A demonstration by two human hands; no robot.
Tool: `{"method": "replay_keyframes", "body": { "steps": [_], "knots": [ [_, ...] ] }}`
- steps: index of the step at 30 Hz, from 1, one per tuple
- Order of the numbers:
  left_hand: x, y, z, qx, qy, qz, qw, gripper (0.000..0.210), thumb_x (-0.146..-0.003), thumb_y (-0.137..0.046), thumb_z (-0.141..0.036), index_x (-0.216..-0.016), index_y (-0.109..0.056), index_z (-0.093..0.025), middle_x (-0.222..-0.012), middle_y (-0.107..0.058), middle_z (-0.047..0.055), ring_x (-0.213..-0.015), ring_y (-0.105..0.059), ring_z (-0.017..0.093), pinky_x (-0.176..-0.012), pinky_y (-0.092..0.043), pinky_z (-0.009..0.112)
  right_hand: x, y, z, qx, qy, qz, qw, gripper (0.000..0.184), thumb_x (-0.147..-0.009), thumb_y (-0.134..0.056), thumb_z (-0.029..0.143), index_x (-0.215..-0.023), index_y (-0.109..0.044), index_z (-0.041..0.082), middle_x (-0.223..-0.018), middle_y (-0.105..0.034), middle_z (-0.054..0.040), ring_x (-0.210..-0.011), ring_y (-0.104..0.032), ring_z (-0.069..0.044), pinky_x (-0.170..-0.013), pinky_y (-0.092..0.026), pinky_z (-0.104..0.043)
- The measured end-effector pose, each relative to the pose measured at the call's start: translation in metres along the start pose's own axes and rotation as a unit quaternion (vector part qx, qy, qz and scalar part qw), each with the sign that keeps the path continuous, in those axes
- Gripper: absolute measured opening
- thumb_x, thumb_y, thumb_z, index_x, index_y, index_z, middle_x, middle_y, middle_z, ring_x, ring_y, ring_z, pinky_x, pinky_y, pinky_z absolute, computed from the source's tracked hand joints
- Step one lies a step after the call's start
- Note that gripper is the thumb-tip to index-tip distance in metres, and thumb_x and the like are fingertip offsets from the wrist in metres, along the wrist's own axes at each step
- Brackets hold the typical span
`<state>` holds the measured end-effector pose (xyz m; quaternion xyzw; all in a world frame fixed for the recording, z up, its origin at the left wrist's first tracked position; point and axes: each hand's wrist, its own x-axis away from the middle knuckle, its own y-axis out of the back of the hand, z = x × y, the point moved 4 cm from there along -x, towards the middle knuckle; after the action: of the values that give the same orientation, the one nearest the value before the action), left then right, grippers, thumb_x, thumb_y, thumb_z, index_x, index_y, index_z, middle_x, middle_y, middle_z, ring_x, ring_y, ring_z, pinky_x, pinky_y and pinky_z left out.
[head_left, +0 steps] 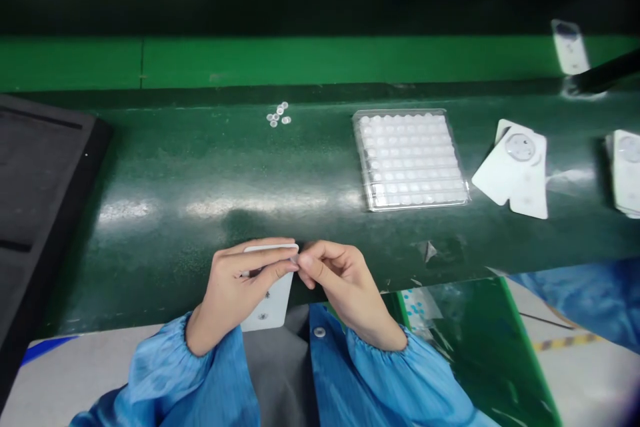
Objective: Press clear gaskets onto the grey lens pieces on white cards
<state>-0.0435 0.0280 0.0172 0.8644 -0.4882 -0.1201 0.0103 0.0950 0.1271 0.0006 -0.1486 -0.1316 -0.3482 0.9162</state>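
My left hand (240, 280) is closed around a flat white rounded-corner panel (274, 310), held upright at the table's front edge. Small dark marks show on the panel's lower part; my fingers cover its upper part. Thumb and forefinger of my right hand (340, 275) are pinched together by the panel's upper right corner, touching my left fingertips. A tiny pale piece (294, 258) shows between the fingertips, too small to name.
Small clear round pieces (278, 115) lie scattered at the back. A clear tray (370, 197) holds rows of white round parts. Two similar white panels (515, 170) overlap on the right, near another stack (627, 170). A black tray (45, 173) sits left. Another person's blue sleeve (590, 300) reaches in at right.
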Motion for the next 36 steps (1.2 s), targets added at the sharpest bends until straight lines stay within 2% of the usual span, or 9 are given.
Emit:
{"method": "replay_keyframes", "body": {
  "steps": [8,11,14,17,21,23,28,33,36],
  "knots": [
    [0.0,0.003,-0.001,-0.009,0.021,0.007,1.0,0.021,-0.088,-0.076,-0.013,-0.104,-0.082,-0.025,-0.106,-0.08,0.002,-0.098,-0.078,0.021,-0.089,-0.065,0.032,-0.002,-0.006,0.016,0.029,0.06,0.014,0.998,0.015,-0.088,-0.078,0.034,-0.083,-0.08,0.02,-0.067,-0.068,-0.0015,-0.062,-0.06,-0.013,-0.059,-0.051,-0.025],
    [-0.001,0.003,-0.002,-0.011,0.021,0.0,1.0,0.019,-0.087,-0.077,-0.013,-0.102,-0.082,-0.025,-0.104,-0.081,0.002,-0.096,-0.078,0.02,-0.087,-0.065,0.03,-0.002,-0.008,0.016,0.031,0.069,0.007,0.997,0.018,-0.086,-0.08,0.037,-0.081,-0.078,0.02,-0.074,-0.071,-0.0032,-0.065,-0.062,-0.013,-0.06,-0.053,-0.025],
    [-0.001,0.003,-0.002,-0.014,0.024,-0.014,1.0,0.016,-0.084,-0.08,-0.014,-0.096,-0.082,-0.024,-0.102,-0.081,0.002,-0.092,-0.078,0.019,-0.084,-0.065,0.027,-0.002,-0.008,0.015,0.056,0.065,0.001,0.996,0.024,-0.088,-0.078,0.04,-0.08,-0.075,0.018,-0.069,-0.068,-0.0022,-0.061,-0.059,-0.012,-0.059,-0.052,-0.025],
    [-0.001,0.003,-0.001,-0.017,0.03,-0.011,0.999,0.015,-0.081,-0.084,-0.016,-0.094,-0.082,-0.024,-0.101,-0.081,0.003,-0.092,-0.078,0.021,-0.083,-0.066,0.029,-0.003,-0.004,0.019,0.103,0.067,0.009,0.992,0.028,-0.093,-0.07,0.042,-0.08,-0.071,0.017,-0.069,-0.064,-0.0021,-0.06,-0.057,-0.012,-0.058,-0.051,-0.025],
    [0.0,0.001,-0.001,-0.011,0.007,0.032,0.999,0.022,-0.087,-0.077,-0.014,-0.105,-0.082,-0.027,-0.107,-0.08,0.003,-0.101,-0.077,0.021,-0.091,-0.065,0.031,-0.004,-0.001,0.032,0.219,0.095,0.063,0.969,0.023,-0.096,-0.064,0.034,-0.083,-0.07,0.017,-0.078,-0.065,-0.0038,-0.067,-0.057,-0.013,-0.059,-0.048,-0.024],
    [0.0,0.002,-0.002,-0.007,-0.006,0.029,1.0,0.022,-0.089,-0.075,-0.013,-0.104,-0.082,-0.028,-0.107,-0.08,0.002,-0.101,-0.077,0.021,-0.091,-0.065,0.032,-0.004,-0.001,0.037,0.243,0.097,0.082,0.962,0.022,-0.097,-0.062,0.033,-0.084,-0.07,0.017,-0.079,-0.064,-0.0036,-0.067,-0.057,-0.013,-0.059,-0.048,-0.024],
    [0.0,0.003,-0.003,-0.028,-0.009,-0.008,1.0,0.014,-0.083,-0.083,-0.019,-0.095,-0.083,-0.026,-0.096,-0.081,0.002,-0.088,-0.078,0.02,-0.078,-0.067,0.027,-0.007,-0.002,0.033,0.181,0.061,0.074,0.979,0.028,-0.098,-0.062,0.042,-0.087,-0.069,0.017,-0.08,-0.067,-0.0037,-0.071,-0.061,-0.014,-0.064,-0.052,-0.026],
    [0.003,0.004,-0.004,-0.044,-0.077,-0.023,0.996,0.033,-0.084,-0.081,-0.014,-0.112,-0.08,-0.03,-0.11,-0.08,0.001,-0.095,-0.078,0.019,-0.089,-0.066,0.029,-0.009,-0.006,0.025,0.135,0.042,0.063,0.988,0.03,-0.095,-0.067,0.045,-0.087,-0.071,0.017,-0.077,-0.069,-0.0033,-0.07,-0.062,-0.014,-0.064,-0.053,-0.025],
    [0.004,0.005,-0.003,-0.046,-0.073,-0.037,0.996,0.033,-0.082,-0.082,-0.013,-0.11,-0.08,-0.031,-0.107,-0.08,0.0,-0.094,-0.078,0.019,-0.088,-0.066,0.029,-0.009,-0.007,0.025,0.118,0.038,0.06,0.99,0.033,-0.092,-0.071,0.048,-0.082,-0.073,0.017,-0.076,-0.07,-0.0038,-0.069,-0.063,-0.014,-0.063,-0.053,-0.025]
  ]
}}
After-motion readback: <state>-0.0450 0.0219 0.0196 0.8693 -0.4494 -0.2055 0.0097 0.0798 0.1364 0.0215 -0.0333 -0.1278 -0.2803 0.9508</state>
